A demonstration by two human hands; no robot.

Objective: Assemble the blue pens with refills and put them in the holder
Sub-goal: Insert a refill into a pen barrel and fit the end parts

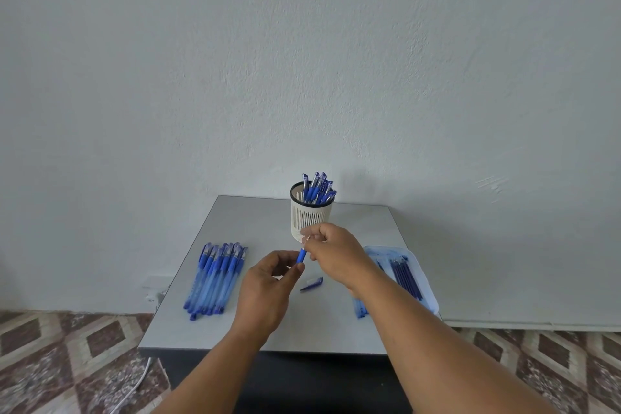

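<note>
Blue plastic is dominating the scene: we are holding one blue pen (301, 256) above the middle of the grey table (235, 212), just in front of the white slotted holder (311, 217). Our left hand (267, 292) is pinching the pen's lower end with curled fingers, while our right hand (331, 245) is gripping its upper end by the fingertips; whether we are seating a refill or fitting the tip, we cannot tell. A loose pen cap (312, 283) is lying on the table just beside our hands, so we are judging this pen as not yet closed.

Several finished pens (316, 190) are already standing in the holder. A row of pens (215, 276) is lying side by side at the left, presumably awaiting refills, and a pale tray (416, 265) at the right is holding dark blue refills (405, 274). We are therefore judging the work as partly done, with much remaining.

The table is standing against a plain pale wall (302, 60), over a patterned tile floor (67, 356), where a white cable (134, 386) is trailing.
</note>
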